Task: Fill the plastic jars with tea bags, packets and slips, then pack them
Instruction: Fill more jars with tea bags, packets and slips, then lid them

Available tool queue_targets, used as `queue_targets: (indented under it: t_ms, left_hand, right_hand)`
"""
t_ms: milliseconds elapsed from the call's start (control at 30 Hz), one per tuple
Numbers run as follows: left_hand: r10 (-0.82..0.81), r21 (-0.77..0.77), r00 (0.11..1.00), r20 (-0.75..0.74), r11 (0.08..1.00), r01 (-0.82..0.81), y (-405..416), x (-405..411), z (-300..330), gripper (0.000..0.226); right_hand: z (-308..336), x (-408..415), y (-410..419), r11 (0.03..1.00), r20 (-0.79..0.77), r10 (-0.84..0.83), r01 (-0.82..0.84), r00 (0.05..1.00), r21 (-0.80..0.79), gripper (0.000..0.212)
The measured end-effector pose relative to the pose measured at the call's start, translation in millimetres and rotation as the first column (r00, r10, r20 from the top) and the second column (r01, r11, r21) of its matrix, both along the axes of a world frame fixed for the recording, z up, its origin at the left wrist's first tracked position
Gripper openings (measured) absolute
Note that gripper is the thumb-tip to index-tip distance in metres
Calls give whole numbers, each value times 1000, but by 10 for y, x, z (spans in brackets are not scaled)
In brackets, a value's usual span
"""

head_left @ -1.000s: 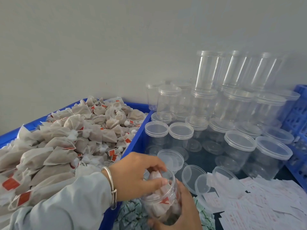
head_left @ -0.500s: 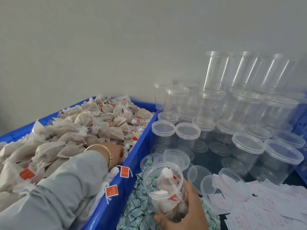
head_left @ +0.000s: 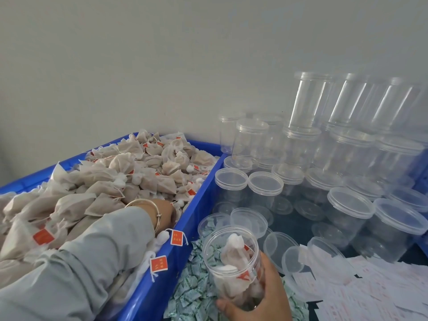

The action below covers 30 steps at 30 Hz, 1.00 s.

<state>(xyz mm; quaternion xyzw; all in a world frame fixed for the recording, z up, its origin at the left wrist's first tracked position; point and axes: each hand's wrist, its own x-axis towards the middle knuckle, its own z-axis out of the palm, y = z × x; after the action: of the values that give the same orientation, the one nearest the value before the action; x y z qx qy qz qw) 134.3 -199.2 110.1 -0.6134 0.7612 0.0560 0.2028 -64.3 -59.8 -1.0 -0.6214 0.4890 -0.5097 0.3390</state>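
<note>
While the open jar [head_left: 234,267] sits part-filled with tea bags in the curled right hand [head_left: 261,295], above the green packets [head_left: 192,288], the left hand [head_left: 165,213] is buried among the heaped tea bags [head_left: 120,179] in the blue crate [head_left: 196,209]; its fingers are hidden, so I cannot tell their grasp. Tags dangling over the crate's edge could snag and drag extra bags out.

clear open jar [head_left: 234,265] upright, part-filled with tea bags [head_left: 139,179] (red tags), above green packets [head_left: 192,288].
</note>
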Motion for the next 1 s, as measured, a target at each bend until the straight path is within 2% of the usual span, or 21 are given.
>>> queue_targets:
  t_ms: [133,367,467,600,667,733,767,833,867,900,933,1000]
  left_hand:
    - [-45,-5,988,-148,999,45,24,-18,-20,40]
    - [-46,-31,996,-76,999,43,42,-100,29,33]
    - [-47,-103,993,-111,994,36,48,-94,90,32]
    - [11,-262,962,-274,961,-86,72,-93,138,31]
    - [30,-382,900,-434,899,-214,92,-83,148,29]
    - [29,-424,798,-603,835,-351,104,-55,154,29]
    - [19,-399,708,-706,815,-420,108,-44,155,28]
    - [0,-249,422,-907,809,-533,163,-50,175,25]
    - [-17,-189,296,-955,804,-564,192,-59,195,22]
    - [-57,-181,225,-973,795,-579,223,-68,223,21]
    - [-119,-219,204,-972,778,-589,251,-80,252,22]
    - [-227,-345,263,-938,711,-613,320,-94,337,26]
  right_hand:
    - [22,11,19,1000,17,17,-17,1000,4,96]
    - [22,22,79,998,107,0,-7,994,65,102]
    - [46,28,84,996,144,18,-30,989,81,103]
    - [55,23,81,995,151,33,-47,988,90,102]
    - [45,25,76,996,146,16,-29,989,89,103]
    - [52,32,70,996,124,-4,-7,992,87,103]
    - [57,34,67,997,96,-8,1,995,77,102]
    - [55,32,64,999,37,-11,9,999,53,101]
    - [45,30,66,999,26,-22,20,999,44,101]
    - [38,12,73,999,23,-32,31,999,37,101]
    - [39,39,72,999,13,-35,35,999,35,101]
    - [10,87,69,996,-12,-87,87,996,29,102]
